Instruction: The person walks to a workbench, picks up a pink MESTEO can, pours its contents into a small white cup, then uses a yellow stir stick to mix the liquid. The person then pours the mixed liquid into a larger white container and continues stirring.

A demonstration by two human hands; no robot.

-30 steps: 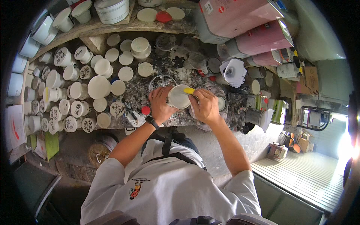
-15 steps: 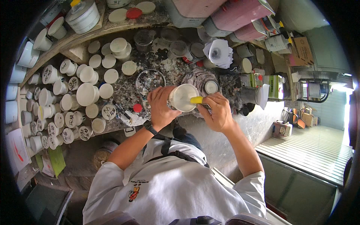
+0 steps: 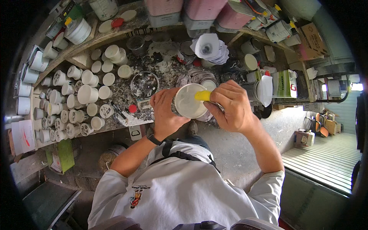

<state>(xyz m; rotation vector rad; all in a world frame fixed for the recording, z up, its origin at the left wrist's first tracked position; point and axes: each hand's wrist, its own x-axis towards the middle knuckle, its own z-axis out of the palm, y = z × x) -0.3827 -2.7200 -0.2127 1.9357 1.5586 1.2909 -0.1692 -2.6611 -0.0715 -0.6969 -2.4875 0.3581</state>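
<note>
My left hand (image 3: 164, 112) wraps around the side of a white cup (image 3: 186, 103), its open mouth facing up. Pale, whitish stuff coats the cup's inside. A short yellow tool (image 3: 202, 96), perhaps the handle of a scraper, is pinched between the thumb and fingers of my right hand (image 3: 231, 106). Its yellow end reaches over the cup's mouth; whether a blade lies beyond it I cannot tell. Behind the cup, on the bench, are a crumpled rag (image 3: 188, 78) and an open can (image 3: 209, 84) partly hidden by the cup and my right hand.
Several lidded white tubs (image 3: 87, 94) crowd the left of the paint-stained bench (image 3: 147, 101). A red cap (image 3: 132, 109) and a clear round lid (image 3: 145, 85) lie nearer the middle. Stacked paper cones (image 3: 209, 48) stand at the back. Pink-filled jugs (image 3: 201, 13) line the shelf above.
My right hand has risen and come closer to the camera, with the yellow tool still over the cup. The left hand keeps its hold on the cup. The whole view has shifted slightly.
</note>
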